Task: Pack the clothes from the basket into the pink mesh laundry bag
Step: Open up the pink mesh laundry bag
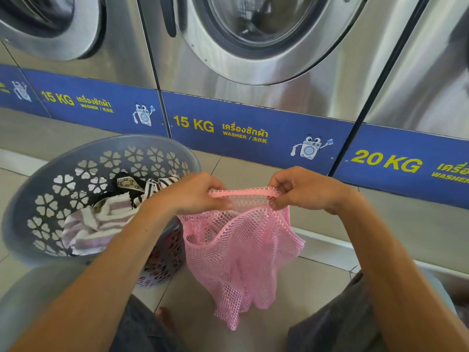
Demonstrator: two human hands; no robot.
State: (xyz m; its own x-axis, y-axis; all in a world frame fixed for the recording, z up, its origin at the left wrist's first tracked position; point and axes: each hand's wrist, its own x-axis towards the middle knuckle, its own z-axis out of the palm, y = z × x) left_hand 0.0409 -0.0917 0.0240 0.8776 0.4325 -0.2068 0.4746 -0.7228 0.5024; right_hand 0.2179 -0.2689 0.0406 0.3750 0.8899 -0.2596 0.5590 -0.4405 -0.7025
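The pink mesh laundry bag (pixel 243 252) hangs limp in the middle of the view, above the floor. My left hand (pixel 193 194) pinches the left end of its top rim and my right hand (pixel 302 189) pinches the right end, stretching the rim between them. To the left stands a grey plastic basket (pixel 33 199) with flower-shaped holes. Inside it lie a pink-and-white striped cloth (pixel 94 224), a black-and-white striped garment (pixel 157 185) and a dark piece with a patterned band (pixel 127 182). My left forearm crosses the basket's right side.
A row of steel washing machines (pixel 253 59) with blue "15 KG" and "20 KG" bands (pixel 243 130) stands close ahead. Beige tiled floor (pixel 291 288) lies under the bag. My knees in dark shorts (pixel 337 326) frame the bottom.
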